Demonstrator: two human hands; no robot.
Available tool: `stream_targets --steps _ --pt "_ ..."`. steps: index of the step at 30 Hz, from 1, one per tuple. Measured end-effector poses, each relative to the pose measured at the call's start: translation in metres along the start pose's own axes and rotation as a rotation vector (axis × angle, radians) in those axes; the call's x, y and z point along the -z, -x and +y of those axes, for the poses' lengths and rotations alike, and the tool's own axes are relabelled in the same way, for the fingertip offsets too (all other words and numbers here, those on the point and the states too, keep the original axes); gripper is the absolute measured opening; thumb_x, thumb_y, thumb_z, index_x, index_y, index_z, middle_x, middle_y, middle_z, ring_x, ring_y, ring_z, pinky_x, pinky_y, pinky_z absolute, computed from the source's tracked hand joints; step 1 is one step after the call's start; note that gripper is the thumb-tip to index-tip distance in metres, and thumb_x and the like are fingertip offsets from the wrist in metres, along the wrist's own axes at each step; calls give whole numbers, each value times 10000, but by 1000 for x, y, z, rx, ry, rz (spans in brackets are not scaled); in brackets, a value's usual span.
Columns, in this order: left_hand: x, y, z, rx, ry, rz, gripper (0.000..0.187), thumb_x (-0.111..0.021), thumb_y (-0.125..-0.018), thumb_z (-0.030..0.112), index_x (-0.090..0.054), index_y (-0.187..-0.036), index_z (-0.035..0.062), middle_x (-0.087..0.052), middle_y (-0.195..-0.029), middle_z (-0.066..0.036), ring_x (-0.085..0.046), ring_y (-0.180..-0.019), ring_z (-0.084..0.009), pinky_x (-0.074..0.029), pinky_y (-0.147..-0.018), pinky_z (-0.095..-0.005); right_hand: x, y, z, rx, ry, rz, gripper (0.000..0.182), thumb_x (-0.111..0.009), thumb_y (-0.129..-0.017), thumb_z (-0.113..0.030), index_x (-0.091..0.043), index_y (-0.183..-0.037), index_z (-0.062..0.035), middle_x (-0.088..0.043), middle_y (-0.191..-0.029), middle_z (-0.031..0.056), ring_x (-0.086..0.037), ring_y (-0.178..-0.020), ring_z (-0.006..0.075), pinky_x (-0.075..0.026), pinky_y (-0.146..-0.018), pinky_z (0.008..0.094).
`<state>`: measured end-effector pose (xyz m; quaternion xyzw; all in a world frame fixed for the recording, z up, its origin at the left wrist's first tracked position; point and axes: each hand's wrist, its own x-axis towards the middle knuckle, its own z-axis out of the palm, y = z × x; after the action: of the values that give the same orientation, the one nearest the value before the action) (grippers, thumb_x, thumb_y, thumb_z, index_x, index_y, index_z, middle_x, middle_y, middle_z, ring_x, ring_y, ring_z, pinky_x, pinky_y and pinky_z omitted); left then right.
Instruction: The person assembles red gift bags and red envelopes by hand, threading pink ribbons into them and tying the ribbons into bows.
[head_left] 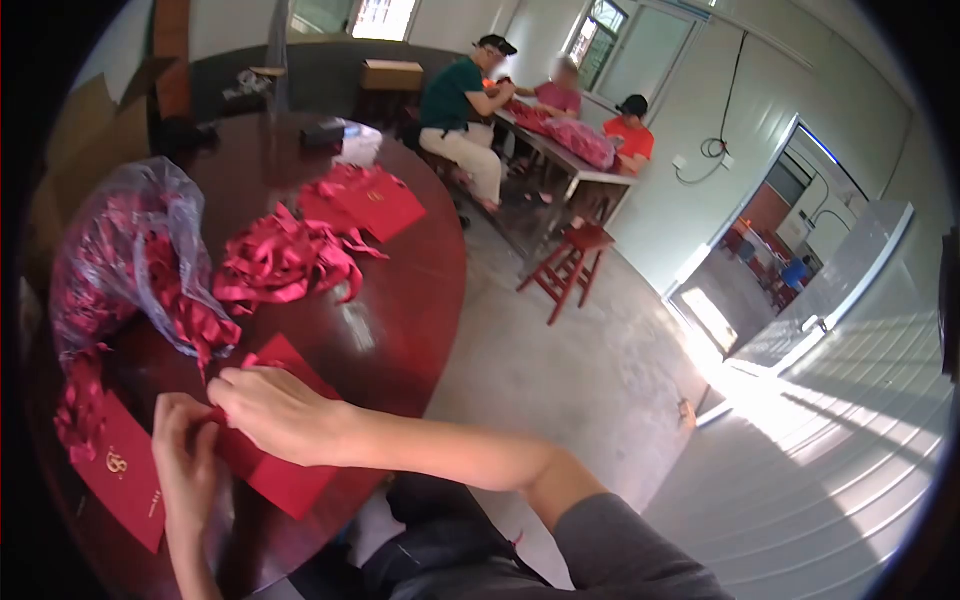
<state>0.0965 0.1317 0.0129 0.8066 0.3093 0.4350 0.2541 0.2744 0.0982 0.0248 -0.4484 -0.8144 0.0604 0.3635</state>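
On the dark round table, a red card or bag point(285, 470) lies under my hands. My right hand point(265, 405) is closed at its upper left edge, fingertips pinched on something red, likely ribbon. Close beside it, my left hand point(185, 440) has its fingers bent together at the same edge; what they hold is hidden. Another red bag point(125, 470) with gold print lies left of my left hand. Beyond my hands sit a pile of red ribbons point(285, 260) and a clear plastic bag point(130, 250) full of ribbons.
More red bags point(380, 205) with ribbons lie farther back on the round table point(420, 290). A red stool point(570, 265) stands on the floor. Three people sit around another table point(570, 155) with red material. An open door point(830, 290) is at the right.
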Motion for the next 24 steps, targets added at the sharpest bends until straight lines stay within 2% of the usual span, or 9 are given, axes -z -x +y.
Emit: stream_targets --steps 3,4,5,7,11,12,14,17,24 --pt "1 -2 2 123 15 -71 88 -557 -769 -110 -555 -839 -57 -495 -885 -123 -524 -804 -228 -422 -735 -291 -9 0 3 82 162 34 95 -585 -760 -45 -527 -816 4 -549 -824 156 -567 -814 331 -455 -694 429" --pt "2 -2 -9 29 -18 -92 13 -557 -843 -56 -563 -836 -66 -500 -880 -103 -534 -753 -190 -469 -656 -276 -11 0 3 130 281 74 68 -567 -753 -50 -536 -797 -9 -538 -817 131 -555 -815 297 -450 -698 406" --pt "4 -4 -9 23 -21 -91 13 -557 -843 -56 -563 -836 -66 -500 -880 -103 -534 -753 -190 -469 -656 -276 -12 0 5 133 283 80 68 -567 -753 -50 -536 -797 -9 -538 -817 131 -555 -815 297 -450 -698 406" --pt "7 -5 -10 416 233 -179 137 -538 -919 29 -569 -839 -78 -506 -873 -76 -531 -664 -137 -509 -515 -262 -4 -2 -3 210 417 181 45 -541 -746 -63 -547 -782 -36 -511 -824 89 -508 -824 237 -417 -722 353" --pt "13 -8 -19 496 210 -292 238 -543 -952 162 -587 -835 -41 -528 -767 -19 -528 -607 -105 -487 -457 -259 -15 3 4 216 311 106 36 -549 -746 -63 -554 -774 -41 -499 -842 80 -488 -826 228 -390 -735 334" --pt "15 -9 -21 497 209 -293 238 -543 -952 162 -587 -835 -41 -528 -767 -19 -528 -607 -105 -487 -457 -259 -16 4 4 225 277 103 33 -553 -747 -59 -556 -774 -40 -500 -841 83 -490 -826 230 -389 -736 337" --pt "21 -13 -23 751 401 -381 201 -603 -904 161 -631 -856 -31 -592 -767 -43 -596 -611 -146 -556 -471 -304 -18 4 5 236 240 101 29 -557 -748 -56 -557 -773 -40 -501 -839 85 -493 -825 231 -387 -737 340" --pt "28 -18 -32 839 552 -462 164 -646 -858 141 -658 -871 -22 -642 -770 -73 -644 -615 -194 -588 -500 -351 -18 4 5 218 173 68 51 -575 -740 -46 -562 -788 -37 -499 -840 85 -490 -826 233 -386 -738 343" --pt "20 -8 -34 783 592 -320 111 -661 -812 102 -680 -849 -1 -663 -757 -60 -648 -629 -160 -588 -524 -357 -18 2 4 194 -48 0 141 -634 -825 -143 -564 -828 -21 -509 -873 96 -490 -857 258 -385 -774 371"
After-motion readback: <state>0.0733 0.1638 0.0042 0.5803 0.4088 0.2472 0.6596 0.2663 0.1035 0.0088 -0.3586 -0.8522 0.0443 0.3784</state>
